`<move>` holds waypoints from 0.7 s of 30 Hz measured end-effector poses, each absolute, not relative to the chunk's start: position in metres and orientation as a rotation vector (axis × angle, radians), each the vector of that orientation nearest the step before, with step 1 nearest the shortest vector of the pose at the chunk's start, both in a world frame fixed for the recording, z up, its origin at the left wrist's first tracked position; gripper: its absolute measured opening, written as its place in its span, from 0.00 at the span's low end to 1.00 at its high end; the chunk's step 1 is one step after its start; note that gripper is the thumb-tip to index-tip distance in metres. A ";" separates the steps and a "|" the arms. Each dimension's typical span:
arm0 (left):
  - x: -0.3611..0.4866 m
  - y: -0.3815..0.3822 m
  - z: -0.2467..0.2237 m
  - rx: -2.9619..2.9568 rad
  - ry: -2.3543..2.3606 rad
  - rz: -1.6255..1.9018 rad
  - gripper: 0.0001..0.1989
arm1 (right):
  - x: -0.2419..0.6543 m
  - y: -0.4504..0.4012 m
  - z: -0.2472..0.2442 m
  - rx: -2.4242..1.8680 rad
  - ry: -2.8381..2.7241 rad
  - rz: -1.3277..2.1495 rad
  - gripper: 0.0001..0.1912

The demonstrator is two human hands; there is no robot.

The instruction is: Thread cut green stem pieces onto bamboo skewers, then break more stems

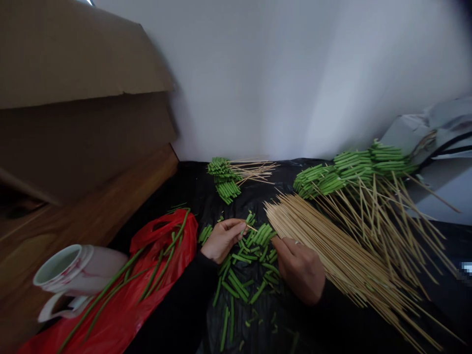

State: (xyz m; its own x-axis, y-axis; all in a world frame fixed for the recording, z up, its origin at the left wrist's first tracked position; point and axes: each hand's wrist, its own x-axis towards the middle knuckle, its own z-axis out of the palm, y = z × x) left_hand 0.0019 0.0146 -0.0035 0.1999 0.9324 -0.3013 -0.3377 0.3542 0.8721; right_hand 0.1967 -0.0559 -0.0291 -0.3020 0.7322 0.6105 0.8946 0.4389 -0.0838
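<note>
My right hand [300, 268], with a ring on one finger, is closed around a bamboo skewer that is mostly hidden by the hand. Several cut green bean pieces [263, 235] sit side by side on that skewer. Its thin bare tip [252, 227] reaches the fingertips of my left hand [224, 238], which pinch at it. Whether a bean piece is also between those fingers is hidden. Loose cut green beans [238, 285] lie scattered below and between both hands on a black plastic sheet [236, 322].
Bare bamboo skewers [332, 241] lie in a thick bundle at right. Finished bean skewers are stacked at the back [226, 179] and back right [354, 167]. At left are a red plastic bag [162, 260] with long beans, a tipped ceramic pitcher [96, 268] and a cardboard box [81, 88].
</note>
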 end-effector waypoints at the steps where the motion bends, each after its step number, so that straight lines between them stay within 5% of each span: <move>1: 0.002 0.014 -0.004 0.766 0.978 1.016 0.14 | 0.196 -0.056 -0.029 -1.357 -2.114 -0.369 0.12; 21: -0.045 0.035 0.007 1.535 1.425 1.041 0.09 | 0.205 -0.048 -0.023 -1.381 -2.060 -0.435 0.12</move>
State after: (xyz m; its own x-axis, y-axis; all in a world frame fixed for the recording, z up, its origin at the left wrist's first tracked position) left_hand -0.0449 0.0351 0.0073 0.0352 0.9978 0.0563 0.3575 -0.0652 0.9316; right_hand 0.2053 -0.0480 -0.0231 -0.2669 0.7119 0.6496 0.9138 0.4010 -0.0640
